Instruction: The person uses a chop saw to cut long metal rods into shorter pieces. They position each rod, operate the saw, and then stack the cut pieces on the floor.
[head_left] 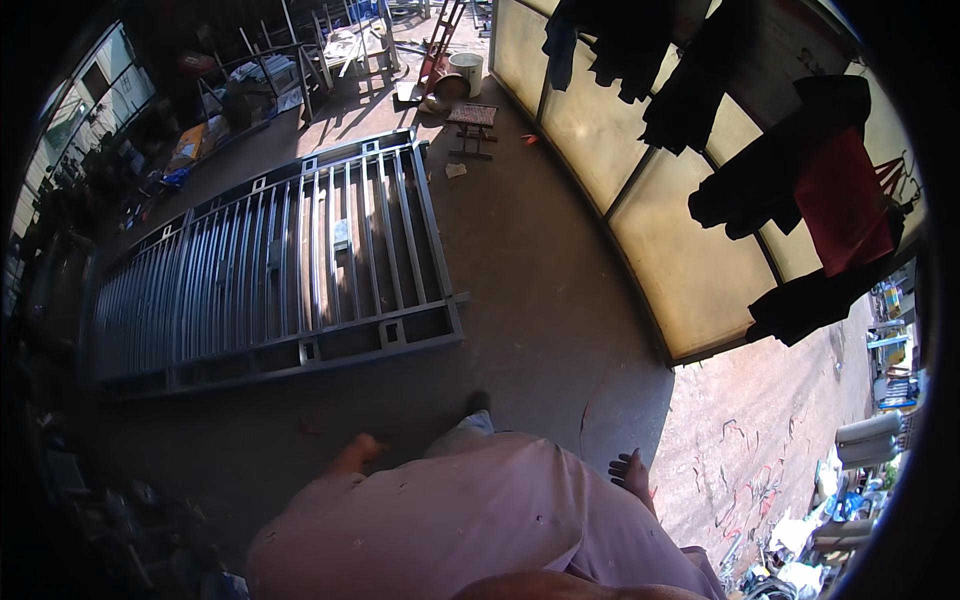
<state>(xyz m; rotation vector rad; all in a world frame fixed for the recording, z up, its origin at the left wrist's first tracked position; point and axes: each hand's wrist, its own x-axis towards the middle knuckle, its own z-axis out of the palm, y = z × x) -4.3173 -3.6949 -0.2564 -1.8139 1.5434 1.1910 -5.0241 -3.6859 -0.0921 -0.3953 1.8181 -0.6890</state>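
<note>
My left hand [369, 447] hangs low on the left, its fingers too dark and small to make out. Over on the right, my right hand [631, 470] hangs with its fingers apart and nothing in it. A large grey metal barred frame [390, 334] lies ahead and to the left, its near rail closest to my left hand but apart from it. Small rectangular plates sit among its bars. Below me, one dark shoe [478, 402] shows on the floor, past my pale pink shirt [430, 510].
A small stool [472, 117], a pale bucket [466, 70] and a red hand truck [440, 45] stand beyond the frame. Dark clothes [690, 105] and a red cloth [845, 205] hang along a yellowish panel wall [690, 260] at right. Scraps litter the sunlit ground [700, 430].
</note>
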